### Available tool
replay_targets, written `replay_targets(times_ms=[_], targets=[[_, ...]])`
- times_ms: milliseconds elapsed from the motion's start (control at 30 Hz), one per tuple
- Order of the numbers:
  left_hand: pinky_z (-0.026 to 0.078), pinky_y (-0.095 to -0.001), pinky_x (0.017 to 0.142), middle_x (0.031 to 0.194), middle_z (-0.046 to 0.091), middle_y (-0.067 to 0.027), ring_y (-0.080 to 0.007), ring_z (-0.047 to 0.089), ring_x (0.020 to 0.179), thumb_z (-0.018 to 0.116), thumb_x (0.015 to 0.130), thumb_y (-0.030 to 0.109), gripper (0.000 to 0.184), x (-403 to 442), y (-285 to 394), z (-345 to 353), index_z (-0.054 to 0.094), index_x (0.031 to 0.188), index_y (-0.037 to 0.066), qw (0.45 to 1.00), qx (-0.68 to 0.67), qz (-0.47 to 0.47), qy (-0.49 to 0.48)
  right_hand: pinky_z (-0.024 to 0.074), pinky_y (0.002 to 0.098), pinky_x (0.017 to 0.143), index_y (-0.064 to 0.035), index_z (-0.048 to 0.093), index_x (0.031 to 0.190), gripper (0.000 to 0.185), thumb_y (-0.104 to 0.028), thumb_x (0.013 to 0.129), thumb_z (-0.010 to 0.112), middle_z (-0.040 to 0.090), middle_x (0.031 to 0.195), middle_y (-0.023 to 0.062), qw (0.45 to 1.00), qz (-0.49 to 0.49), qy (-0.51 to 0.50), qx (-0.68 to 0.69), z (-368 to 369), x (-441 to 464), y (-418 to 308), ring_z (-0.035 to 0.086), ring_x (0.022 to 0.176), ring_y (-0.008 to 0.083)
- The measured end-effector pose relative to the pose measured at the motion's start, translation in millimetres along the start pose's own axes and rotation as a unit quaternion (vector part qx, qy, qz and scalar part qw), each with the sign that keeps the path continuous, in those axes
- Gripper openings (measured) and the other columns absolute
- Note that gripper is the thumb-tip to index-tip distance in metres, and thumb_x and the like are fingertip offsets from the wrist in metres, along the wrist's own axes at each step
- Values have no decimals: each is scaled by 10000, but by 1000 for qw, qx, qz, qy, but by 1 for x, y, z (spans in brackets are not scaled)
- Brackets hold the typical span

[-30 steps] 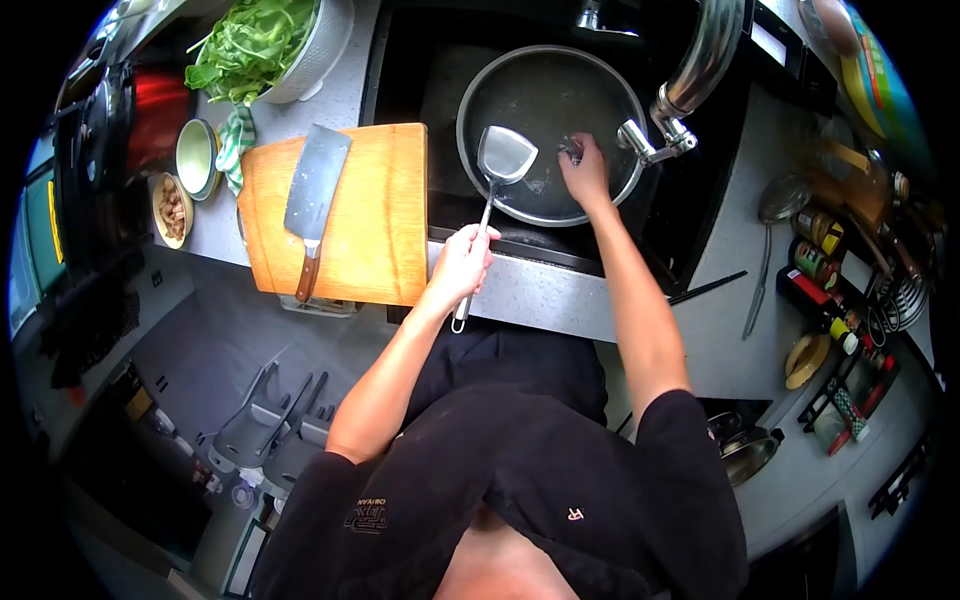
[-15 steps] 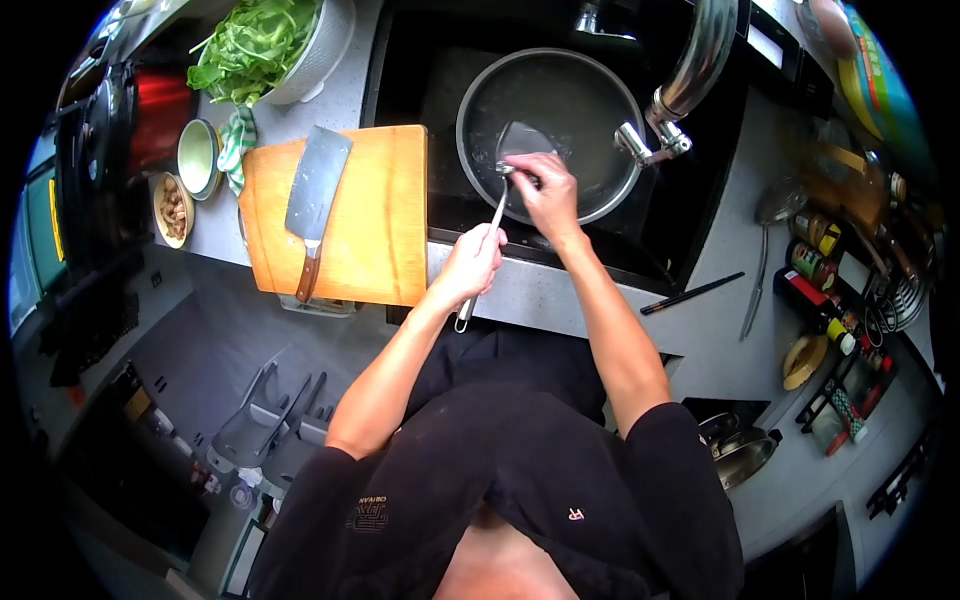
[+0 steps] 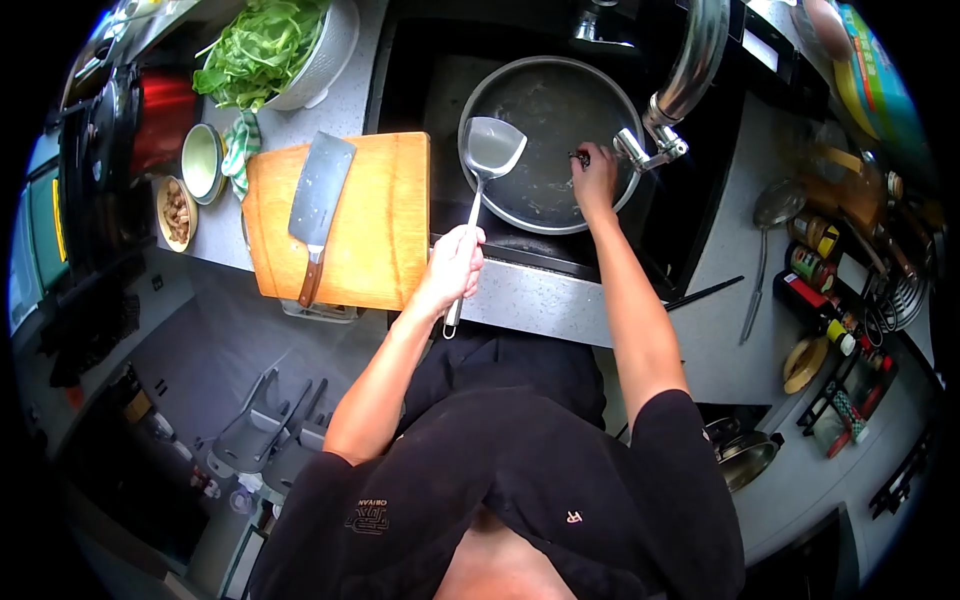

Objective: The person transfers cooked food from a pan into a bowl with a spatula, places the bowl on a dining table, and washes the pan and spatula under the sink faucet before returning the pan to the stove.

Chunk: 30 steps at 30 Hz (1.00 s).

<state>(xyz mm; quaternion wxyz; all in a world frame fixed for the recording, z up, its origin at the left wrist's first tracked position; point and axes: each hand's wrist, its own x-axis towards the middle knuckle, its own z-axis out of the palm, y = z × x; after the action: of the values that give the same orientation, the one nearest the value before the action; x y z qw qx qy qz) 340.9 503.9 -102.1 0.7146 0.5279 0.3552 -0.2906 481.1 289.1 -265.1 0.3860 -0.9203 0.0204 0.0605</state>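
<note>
My left hand (image 3: pixel 455 268) is closed round the handle of a metal wok spatula (image 3: pixel 492 148). The spatula's broad blade is over the left side of a large round pan (image 3: pixel 540 222), which has a pale metal rim and a wet, dark inside. Inside the pan's right part, my right hand (image 3: pixel 596 180) grips a small dark, shiny wad (image 3: pixel 580 157) that looks like a steel scrubber; the fingers partly hide it. The faucet (image 3: pixel 652 142) reaches over the pan's right rim, close to my right hand.
Left of the pan a cleaver (image 3: pixel 322 195) lies on a wooden cutting board (image 3: pixel 385 220). Behind them stands a white colander (image 3: pixel 325 65) of leafy greens (image 3: pixel 260 50). Bowls (image 3: pixel 203 162) sit at far left. Black chopsticks (image 3: pixel 705 292), a skimmer (image 3: pixel 775 205) and bottles (image 3: pixel 805 300) are on the right.
My right hand has moved right, away from the spatula blade, with the wad. My left hand has drawn the spatula slightly left, and its blade now shows uncovered.
</note>
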Motion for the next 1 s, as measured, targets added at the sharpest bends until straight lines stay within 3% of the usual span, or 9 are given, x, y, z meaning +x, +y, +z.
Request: replay_targets(times_ms=[133, 267, 367, 500, 600, 667, 800, 900, 1000], targets=[[306, -230, 354, 626, 417, 21, -50, 350, 401, 395, 1068, 272, 226, 0, -4, 3, 497, 1020, 76, 999, 32, -10, 3, 514, 363, 781, -7, 680, 962, 189, -55, 782, 711, 670, 885, 138, 972, 107, -61, 199, 10, -1, -19, 655, 873, 280], [300, -236, 352, 626, 422, 16, -58, 340, 392, 395, 1066, 261, 228, 7, -10, 9, 499, 1009, 66, 997, 67, -9, 24, 523, 369, 830, -35, 682, 937, 166, 16, 780, 696, 683, 967, 113, 973, -95, 85, 193, -20, -17, -94, 653, 890, 265], [283, -234, 351, 606, 397, 32, -53, 328, 388, 408, 1061, 264, 222, -3, 1, 21, 513, 995, 80, 999, 32, -20, -18, 509, 395, 877, -39, 674, 922, 224, 58, 721, 695, 681, 975, 106, 958, -241, 22, 152, -7, -23, -104, 629, 980, 301], [244, -222, 333, 581, 353, 62, -32, 287, 366, 404, 1069, 331, 262, -19, 2, 12, 510, 1019, 97, 999, 48, -1, -20, 507, 382, 802, -31, 669, 938, 158, 28, 791, 672, 673, 955, 145, 991, 35, 10, 131, -3, 2, -54, 646, 913, 330], [323, -235, 388, 594, 426, 32, -50, 394, 438, 412, 1065, 277, 259, -26, -3, -6, 581, 1046, 83, 984, 153, 87, 27, 518, 372, 767, -27, 664, 967, 137, -4, 834, 683, 672, 899, 127, 986, -67, 93, 118, -36, 4, -54, 670, 847, 267], [432, -340, 494, 633, 545, -53, -171, 539, 511, 432, 1047, 245, 239, -31, 6, -6, 591, 1039, 67, 914, 351, 169, 108, 521, 373, 730, -30, 658, 972, 130, -15, 845, 679, 668, 871, 120, 968, -127, 153, 151, -66, -2, -85, 672, 834, 273], [425, -336, 580, 655, 527, -57, -160, 527, 590, 432, 1039, 241, 261, -36, 1, -9, 608, 1010, 51, 850, 441, 242, 158, 503, 451, 822, -33, 660, 898, 121, 11, 785, 659, 632, 953, 172, 996, -49, -20, 73, -48, -12, -46, 618, 923, 369], [452, -375, 637, 695, 568, -89, -208, 586, 670, 461, 1025, 261, 251, -31, 0, -8, 592, 988, 49, 845, 455, 220, 174, 499, 441, 812, -18, 659, 883, 114, 21, 776, 656, 640, 886, 152, 973, -130, 169, 92, -100, -22, -84, 616, 889, 366], [458, -397, 648, 713, 581, -113, -245, 603, 684, 475, 1018, 261, 244, -31, -6, -6, 578, 986, 42, 826, 465, 277, 158, 501, 434, 801, -14, 655, 874, 125, 20, 755, 669, 638, 858, 141, 986, -89, 100, 96, -121, -32, -46, 622, 874, 350]])
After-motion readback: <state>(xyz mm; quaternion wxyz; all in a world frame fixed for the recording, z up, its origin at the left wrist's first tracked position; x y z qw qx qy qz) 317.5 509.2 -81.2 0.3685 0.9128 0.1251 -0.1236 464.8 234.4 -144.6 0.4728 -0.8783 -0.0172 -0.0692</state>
